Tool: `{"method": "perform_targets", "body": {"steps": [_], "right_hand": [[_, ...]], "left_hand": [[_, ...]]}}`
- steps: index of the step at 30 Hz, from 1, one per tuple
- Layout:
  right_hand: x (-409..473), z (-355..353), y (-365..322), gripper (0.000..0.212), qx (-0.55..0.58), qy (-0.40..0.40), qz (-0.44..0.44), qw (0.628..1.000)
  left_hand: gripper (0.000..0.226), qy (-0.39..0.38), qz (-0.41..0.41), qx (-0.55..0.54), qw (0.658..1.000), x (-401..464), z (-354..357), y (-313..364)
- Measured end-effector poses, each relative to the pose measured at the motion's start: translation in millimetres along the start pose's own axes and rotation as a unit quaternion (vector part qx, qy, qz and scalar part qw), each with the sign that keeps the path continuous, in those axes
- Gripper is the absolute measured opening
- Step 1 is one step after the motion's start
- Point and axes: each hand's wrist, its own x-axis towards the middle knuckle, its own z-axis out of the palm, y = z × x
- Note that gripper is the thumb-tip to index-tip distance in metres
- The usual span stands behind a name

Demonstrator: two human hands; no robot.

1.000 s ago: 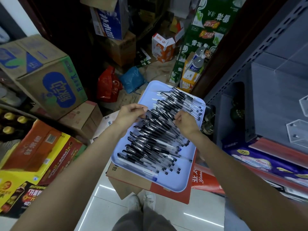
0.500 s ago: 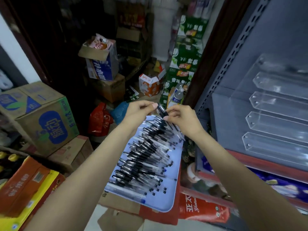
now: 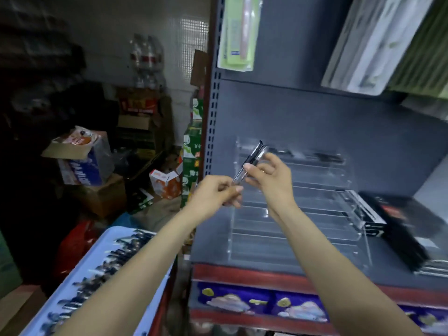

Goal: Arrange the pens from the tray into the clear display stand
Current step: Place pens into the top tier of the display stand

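Observation:
A small bunch of black-capped clear pens [image 3: 252,159] is raised in front of the clear tiered display stand [image 3: 303,214] on the grey shelf. My left hand [image 3: 214,195] pinches the lower ends of the pens. My right hand [image 3: 269,177] holds them near the middle, caps pointing up. The stand's top tier holds a few dark pens [image 3: 312,155]; its lower tiers look bare. The pale blue tray [image 3: 104,246] with several more pens lies at the lower left, partly hidden by my left forearm.
Black boxes [image 3: 400,229] lie to the right of the stand on the shelf. A red shelf edge [image 3: 266,275] runs below it. Cardboard boxes [image 3: 80,163] and a red bag [image 3: 72,248] crowd the floor at left. Packaged goods hang above.
Both hands lifted a few pens off the tray and carried them up and right to the stand. The view swung from the tray to the shelf.

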Motion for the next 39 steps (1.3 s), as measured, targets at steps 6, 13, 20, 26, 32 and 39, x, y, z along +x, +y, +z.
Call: {"method": "perform_targets", "body": {"steps": [6, 13, 20, 26, 32, 39], "right_hand": [[43.3, -115.4, -31.1, 0.030, -0.063, -0.075, -0.034, 0.995], [84.6, -174.7, -45.1, 0.014, -0.093, -0.050, -0.069, 0.992], [126.4, -180.4, -29.9, 0.009, -0.055, 0.051, -0.022, 0.997], [152.8, -159.6, -15.2, 0.011, -0.207, -0.011, -0.055, 0.977], [170.4, -146.3, -19.5, 0.007, -0.250, -0.045, -0.066, 0.965], [179.2, -147.7, -11.8, 0.008, -0.277, -0.027, -0.054, 0.959]], "left_hand": [[0.022, 0.005, 0.015, 0.110, 0.994, 45.7, 59.6, 30.1], [0.015, 0.044, 0.017, 0.256, 0.966, 81.1, 78.8, 47.7], [0.011, 0.199, -0.005, 0.249, 0.948, 91.6, 63.0, 32.6], [0.018, 0.227, 0.021, 0.237, 0.944, 97.7, 53.8, 40.9], [0.016, 0.234, 0.038, 0.230, 0.944, 104.1, 44.8, 44.1], [0.017, 0.231, 0.051, 0.242, 0.941, 113.8, 41.6, 48.8]]}}
